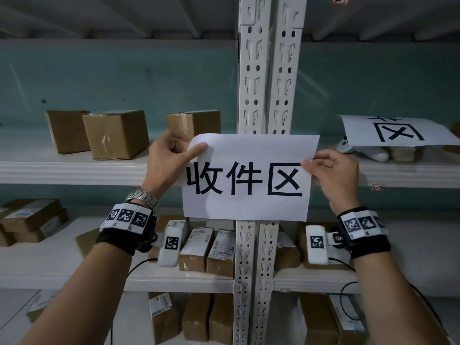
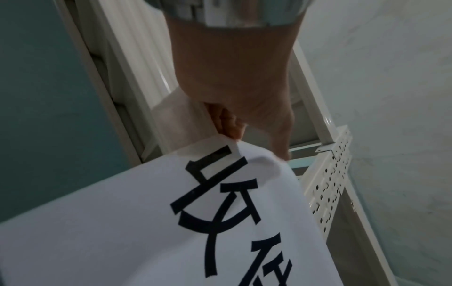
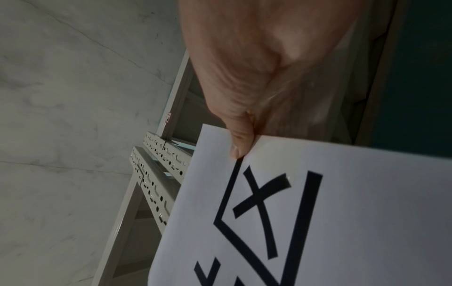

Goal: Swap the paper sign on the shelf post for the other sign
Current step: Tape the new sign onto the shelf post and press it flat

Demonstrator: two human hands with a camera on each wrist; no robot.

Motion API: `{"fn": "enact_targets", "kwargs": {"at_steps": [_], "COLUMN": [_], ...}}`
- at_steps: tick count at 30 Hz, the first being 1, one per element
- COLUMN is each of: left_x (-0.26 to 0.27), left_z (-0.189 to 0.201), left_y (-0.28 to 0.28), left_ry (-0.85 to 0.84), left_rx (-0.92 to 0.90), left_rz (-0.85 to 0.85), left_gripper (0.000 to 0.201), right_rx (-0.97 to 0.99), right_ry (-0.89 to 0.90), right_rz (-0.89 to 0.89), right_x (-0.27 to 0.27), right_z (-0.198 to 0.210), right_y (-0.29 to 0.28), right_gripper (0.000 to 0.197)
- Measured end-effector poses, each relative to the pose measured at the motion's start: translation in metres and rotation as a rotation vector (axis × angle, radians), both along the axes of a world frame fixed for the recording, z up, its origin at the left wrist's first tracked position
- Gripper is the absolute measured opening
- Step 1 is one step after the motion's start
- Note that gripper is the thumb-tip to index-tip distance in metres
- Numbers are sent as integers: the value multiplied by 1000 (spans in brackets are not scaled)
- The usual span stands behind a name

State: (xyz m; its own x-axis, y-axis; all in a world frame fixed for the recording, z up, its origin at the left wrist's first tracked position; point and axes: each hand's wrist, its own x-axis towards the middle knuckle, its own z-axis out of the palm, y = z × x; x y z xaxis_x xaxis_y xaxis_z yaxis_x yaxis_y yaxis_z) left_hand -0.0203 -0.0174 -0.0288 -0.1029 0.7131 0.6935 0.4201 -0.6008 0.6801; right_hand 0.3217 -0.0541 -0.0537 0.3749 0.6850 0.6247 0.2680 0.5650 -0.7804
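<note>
Both hands have the paper sign (image 1: 246, 178) held flat against the shelf post (image 1: 270, 70), long side horizontal, text upright. Left hand (image 1: 169, 161) pinches its top-left corner, right hand (image 1: 333, 175) pinches the right edge. The other sign (image 1: 398, 131) lies on the right shelf (image 1: 410, 170), over some stuff.

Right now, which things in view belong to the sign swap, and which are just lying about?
Part of the job:
- held sign, pinched by left hand and right hand
- shelf post
- other sign, lying on the right shelf

Lying about:
- cardboard boxes
- labelled parcels
- white object under the other sign
</note>
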Motion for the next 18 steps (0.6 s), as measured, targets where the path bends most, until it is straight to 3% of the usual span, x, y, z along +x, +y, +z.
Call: {"fn": "enact_targets", "kwargs": {"at_steps": [4,9,18], "left_x": [-4,-15,-9], "left_z": [3,9,13], "left_y": [0,-4,-11], "left_ry": [23,59,-9], "left_rx": [-55,-164,-200], "left_rz": [-12,-109,-216], "left_gripper": [69,81,62], "right_rx": [-36,-90,-58], "right_ry": [-59,-163,-264], "right_rz": [28,59,44], "right_x": [7,14,20], "right_z": [1,3,8], "right_y": [-2,-6,-10], "right_gripper": [29,31,33]}}
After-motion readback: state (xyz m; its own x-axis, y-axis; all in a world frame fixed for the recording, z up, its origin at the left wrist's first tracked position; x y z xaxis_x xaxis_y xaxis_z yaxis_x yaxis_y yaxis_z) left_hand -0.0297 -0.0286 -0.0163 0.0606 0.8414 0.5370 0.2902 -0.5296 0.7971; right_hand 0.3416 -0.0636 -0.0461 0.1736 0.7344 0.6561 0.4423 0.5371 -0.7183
